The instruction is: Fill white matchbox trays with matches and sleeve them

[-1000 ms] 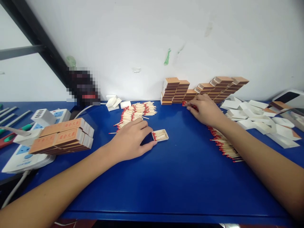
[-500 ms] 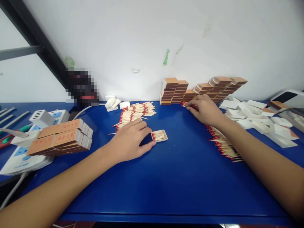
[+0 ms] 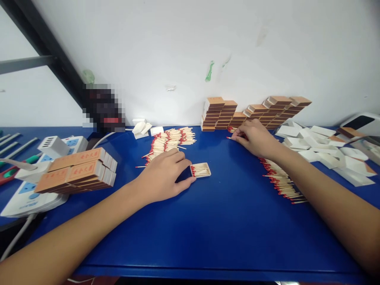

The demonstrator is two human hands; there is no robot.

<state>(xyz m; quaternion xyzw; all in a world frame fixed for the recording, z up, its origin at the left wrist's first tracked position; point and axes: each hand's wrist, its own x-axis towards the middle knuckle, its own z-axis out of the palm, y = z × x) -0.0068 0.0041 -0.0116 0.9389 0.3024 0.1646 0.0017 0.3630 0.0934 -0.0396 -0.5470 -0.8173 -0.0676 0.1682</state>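
Note:
A small white matchbox tray point(image 3: 208, 174) lies on the blue tabletop, filled with red-headed matches. My left hand point(image 3: 164, 174) grips its left end, thumb along the near side and fingers at the far corner. Behind that hand spreads a heap of matches point(image 3: 166, 140). Farther right, my right hand point(image 3: 253, 138) pinches a match point(image 3: 228, 137) between thumb and fingertips, its red head pointing left. A second pile of matches point(image 3: 282, 182) lies partly under my right forearm. More red match heads point(image 3: 230, 129) show just beyond my right fingers.
Stacked matchboxes point(image 3: 215, 114) stand against the wall. Empty white trays point(image 3: 320, 144) are heaped at the right, a few more trays point(image 3: 141, 127) at the back left. Bundled matchboxes point(image 3: 80, 170) rest over a power strip point(image 3: 38, 204) on the left.
My right hand has drawn slightly toward me from the red match heads by the stacks, a single match now showing at its fingertips. The left hand stays at the tray.

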